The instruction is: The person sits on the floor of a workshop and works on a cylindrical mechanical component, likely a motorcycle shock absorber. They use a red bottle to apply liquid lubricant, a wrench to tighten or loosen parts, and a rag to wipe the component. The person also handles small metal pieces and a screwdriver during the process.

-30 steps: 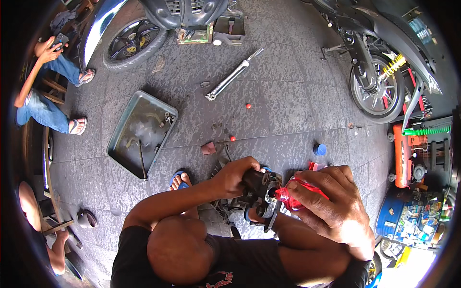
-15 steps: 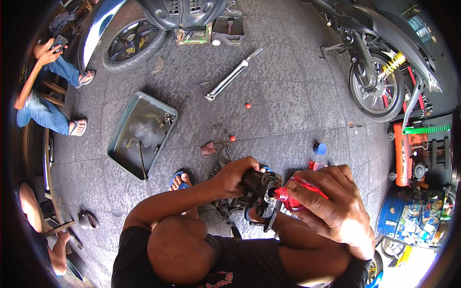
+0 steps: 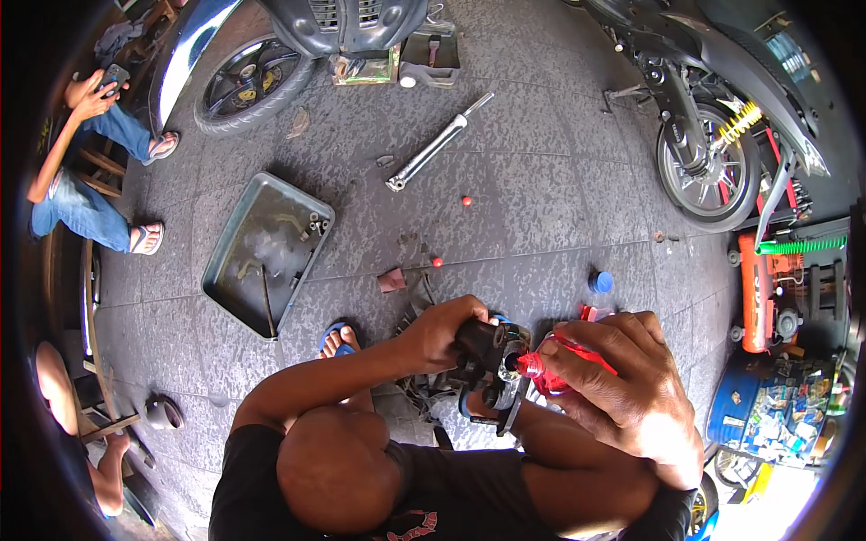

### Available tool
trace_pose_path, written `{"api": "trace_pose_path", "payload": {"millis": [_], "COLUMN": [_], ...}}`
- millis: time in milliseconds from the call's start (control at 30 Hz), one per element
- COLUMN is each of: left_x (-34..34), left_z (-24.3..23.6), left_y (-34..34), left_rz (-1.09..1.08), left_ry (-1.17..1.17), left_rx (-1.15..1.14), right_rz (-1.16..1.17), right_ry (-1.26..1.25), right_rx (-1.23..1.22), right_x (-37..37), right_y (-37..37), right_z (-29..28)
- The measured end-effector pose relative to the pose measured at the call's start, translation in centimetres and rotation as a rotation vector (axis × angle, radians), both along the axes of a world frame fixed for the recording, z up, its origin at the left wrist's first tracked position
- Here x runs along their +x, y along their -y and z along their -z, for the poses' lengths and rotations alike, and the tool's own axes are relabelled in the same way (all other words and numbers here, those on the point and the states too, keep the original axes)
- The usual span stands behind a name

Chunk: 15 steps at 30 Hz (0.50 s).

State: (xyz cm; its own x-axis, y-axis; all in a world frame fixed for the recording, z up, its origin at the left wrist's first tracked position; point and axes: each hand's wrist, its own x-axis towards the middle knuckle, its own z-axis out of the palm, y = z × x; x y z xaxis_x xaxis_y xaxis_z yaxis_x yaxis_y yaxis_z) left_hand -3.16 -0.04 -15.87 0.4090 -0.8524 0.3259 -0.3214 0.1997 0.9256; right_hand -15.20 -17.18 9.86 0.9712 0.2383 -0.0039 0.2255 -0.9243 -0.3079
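My left hand (image 3: 442, 334) is closed around a black metal part (image 3: 478, 347) with a round opening (image 3: 512, 361) facing up. In my right hand (image 3: 622, 379) is a clear plastic bottle of red liquid (image 3: 564, 365), tipped sideways to the left. Its neck is right at the opening; whether liquid is running cannot be made out. Both hands are above the floor between my knees, and my left foot (image 3: 339, 339) wears a blue sandal. A blue cap (image 3: 601, 282) lies on the floor beyond my right hand.
Ahead lie a silver fork tube (image 3: 440, 142), red balls (image 3: 466, 201) and a maroon scrap (image 3: 391, 279). A tray (image 3: 248, 279) with small parts stands left. Motorcycles (image 3: 713, 153) are at the back and right. A person (image 3: 86, 162) sits far left; a blue drum (image 3: 735, 397) is right.
The bottle's neck has shifted slightly left over the opening, and the bottle looks a little turned. My left hand and the black part have hardly moved.
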Motion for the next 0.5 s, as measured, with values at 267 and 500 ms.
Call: {"api": "trace_pose_path", "payload": {"millis": [267, 500], "left_x": [-0.02, 0.08], "left_z": [0.15, -0.38], "left_y": [0.02, -0.04], "left_rz": [0.010, 0.024], "left_ry": [-0.031, -0.053], "left_rx": [-0.007, 0.000], "right_rz": [0.005, 0.012], "right_ry": [0.004, 0.030], "right_rx": [0.003, 0.011], "right_x": [0.06, 0.22], "right_y": [-0.06, -0.15], "right_z": [-0.06, 0.06]}}
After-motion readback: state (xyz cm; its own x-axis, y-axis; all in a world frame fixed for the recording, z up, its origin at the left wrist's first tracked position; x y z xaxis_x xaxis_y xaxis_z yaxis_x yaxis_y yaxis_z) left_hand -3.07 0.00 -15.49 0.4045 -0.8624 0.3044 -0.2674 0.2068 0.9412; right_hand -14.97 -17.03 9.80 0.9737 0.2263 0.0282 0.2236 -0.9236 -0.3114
